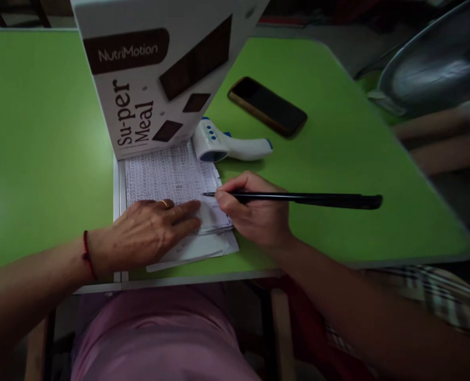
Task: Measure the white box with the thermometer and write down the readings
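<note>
My right hand [258,209] grips a black pen [318,199], its tip pointing left at the handwritten sheets. Dense rows of small writing cover the top paper [167,172] in the stack. My left hand [155,230], with a ring and a red bracelet, lies flat across the lower left of the papers, fingers stretched toward the pen tip. Whether the tip touches the paper I cannot tell. Beneath, a loose whiter sheet [214,244] sticks out toward the table's front edge.
A tall white NutriMotion box [139,100] stands behind the papers. Beside it lies a white infrared thermometer [235,145], and farther right a dark phone [268,106] in a brown case. All rest on a green table [40,132]. Another person's legs [436,135] show at right.
</note>
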Action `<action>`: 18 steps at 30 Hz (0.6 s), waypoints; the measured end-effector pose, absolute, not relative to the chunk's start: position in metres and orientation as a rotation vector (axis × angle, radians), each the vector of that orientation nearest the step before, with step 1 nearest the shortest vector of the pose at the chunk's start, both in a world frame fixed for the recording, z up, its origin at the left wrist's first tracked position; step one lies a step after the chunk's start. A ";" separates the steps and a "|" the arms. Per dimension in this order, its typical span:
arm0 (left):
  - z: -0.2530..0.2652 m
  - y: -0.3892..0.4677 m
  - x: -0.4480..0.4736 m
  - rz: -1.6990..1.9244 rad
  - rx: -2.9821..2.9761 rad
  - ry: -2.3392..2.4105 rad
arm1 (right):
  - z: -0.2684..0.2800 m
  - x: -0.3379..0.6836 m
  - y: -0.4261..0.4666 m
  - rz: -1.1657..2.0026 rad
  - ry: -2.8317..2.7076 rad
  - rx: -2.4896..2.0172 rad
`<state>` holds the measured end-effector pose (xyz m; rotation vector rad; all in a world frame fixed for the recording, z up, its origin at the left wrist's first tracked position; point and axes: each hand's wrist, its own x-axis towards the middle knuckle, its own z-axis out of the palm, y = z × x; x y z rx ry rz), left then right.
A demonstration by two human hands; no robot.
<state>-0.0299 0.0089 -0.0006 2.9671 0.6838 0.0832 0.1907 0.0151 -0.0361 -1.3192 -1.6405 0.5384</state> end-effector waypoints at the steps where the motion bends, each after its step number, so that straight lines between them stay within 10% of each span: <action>1: 0.000 0.009 -0.030 0.077 2.967 0.680 | -0.037 0.192 0.015 0.544 -1.647 -1.324; 18: 0.002 0.013 -0.027 0.001 2.984 0.673 | -0.039 0.194 0.014 0.452 -1.606 -1.338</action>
